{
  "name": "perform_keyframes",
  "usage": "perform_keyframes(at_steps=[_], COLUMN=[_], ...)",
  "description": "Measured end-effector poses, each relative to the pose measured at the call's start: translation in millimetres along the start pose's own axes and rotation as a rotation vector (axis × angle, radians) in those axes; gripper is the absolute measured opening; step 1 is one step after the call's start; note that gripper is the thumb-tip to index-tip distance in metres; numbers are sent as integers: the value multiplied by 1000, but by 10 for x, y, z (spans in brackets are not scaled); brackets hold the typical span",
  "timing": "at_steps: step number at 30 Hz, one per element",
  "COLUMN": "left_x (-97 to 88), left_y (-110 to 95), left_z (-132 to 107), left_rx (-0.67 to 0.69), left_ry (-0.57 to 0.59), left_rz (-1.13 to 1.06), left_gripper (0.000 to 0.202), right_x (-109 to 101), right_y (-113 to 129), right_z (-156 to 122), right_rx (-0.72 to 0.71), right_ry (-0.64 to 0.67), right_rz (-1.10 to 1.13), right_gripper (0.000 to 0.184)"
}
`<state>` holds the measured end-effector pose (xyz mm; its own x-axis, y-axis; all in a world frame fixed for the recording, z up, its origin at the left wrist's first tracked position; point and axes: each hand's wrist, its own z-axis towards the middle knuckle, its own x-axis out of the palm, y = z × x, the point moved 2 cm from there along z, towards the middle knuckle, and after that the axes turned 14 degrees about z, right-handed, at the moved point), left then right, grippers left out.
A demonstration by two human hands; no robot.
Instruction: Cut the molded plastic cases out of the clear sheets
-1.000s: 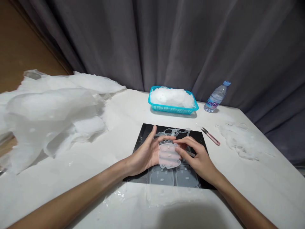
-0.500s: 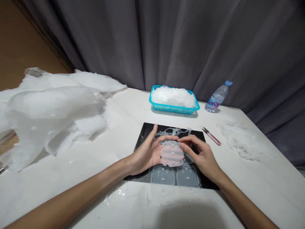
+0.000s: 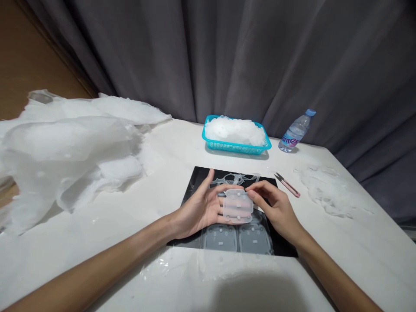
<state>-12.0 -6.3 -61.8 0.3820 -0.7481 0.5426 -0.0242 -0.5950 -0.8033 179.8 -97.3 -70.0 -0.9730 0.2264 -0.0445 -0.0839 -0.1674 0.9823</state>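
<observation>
Over the black board [image 3: 282, 246], my right hand [image 3: 277, 210] pinches a thin translucent molded sheet [image 3: 238, 207] by its upper right edge. The sheet is squarish with rounded corners and small raised marks. My left hand [image 3: 199, 212] is behind it, palm turned up, fingers stretched and thumb raised; the fingers show through the sheet. Below, a clear film with similar molded shapes [image 3: 221, 239] lies across the board's near part and onto the table. At the board's far edge rests a stringy translucent scrap [image 3: 236, 178].
A turquoise basket [image 3: 238, 148] filled with white translucent pieces stands at the back, a water bottle [image 3: 294, 134] to its right. Pink thread snips [image 3: 287, 185] lie beside the board. Clear scraps [image 3: 328, 190] spread at right. A large white translucent heap [image 3: 74, 143] covers the left.
The molded sheet has shifted slightly right and up in front of my left fingers, more of which now show. My right hand moved slightly with it. The view has shifted a little.
</observation>
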Motion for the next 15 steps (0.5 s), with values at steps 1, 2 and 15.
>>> perform_keyframes(at_steps=[1,2,15], left_x=[-1,-3,-54], left_y=[0,0,0], left_z=[0,1,1], left_rx=[0,1,12], left_ry=[5,12,28], left_rz=[4,8,-11], left_gripper=[91,90,82], right_x=[1,3,-27], right_y=[-1,-1,-45], right_z=[4,7,57], right_rx=[1,1,-9], right_ry=[0,-1,-47], right_rz=[5,9,190], right_gripper=[20,20,39])
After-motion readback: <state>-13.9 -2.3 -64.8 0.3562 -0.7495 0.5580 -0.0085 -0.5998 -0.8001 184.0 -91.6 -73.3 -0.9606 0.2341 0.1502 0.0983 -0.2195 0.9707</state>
